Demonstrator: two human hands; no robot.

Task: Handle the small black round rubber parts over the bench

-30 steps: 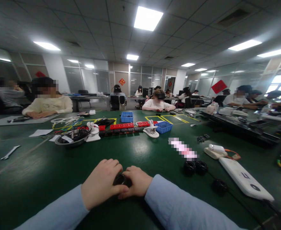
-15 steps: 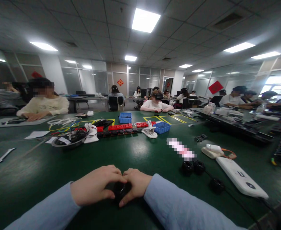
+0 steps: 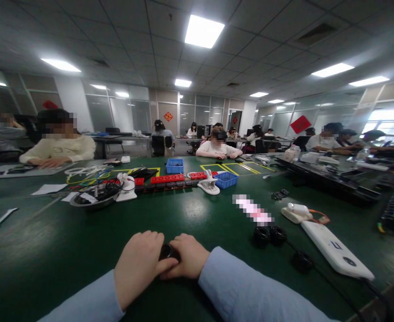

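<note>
Between my two hands sits a small black round part [image 3: 166,252], mostly hidden by my fingers, just above or on the green table. My left hand [image 3: 142,264] is closed around its left side, with the thumb across the front. From the other side my right hand [image 3: 190,257] grips it, thumb pointing left and touching the left thumb. To the right lie several black ring-shaped pieces [image 3: 261,234] with a black cable. Beside them is a white power-bank-like device [image 3: 336,250].
A metal bowl of black cables [image 3: 94,197] stands at the left, with a wrench [image 3: 2,219] nearer me. Red power strips [image 3: 168,179], a white clip stand [image 3: 209,184] and a blue bin [image 3: 226,180] lie across the middle. People sit around the table.
My left hand has turned and moved, its fingers now wrapped more tightly against the black part. The right hand has shifted slightly, its thumb now meeting the left thumb.
</note>
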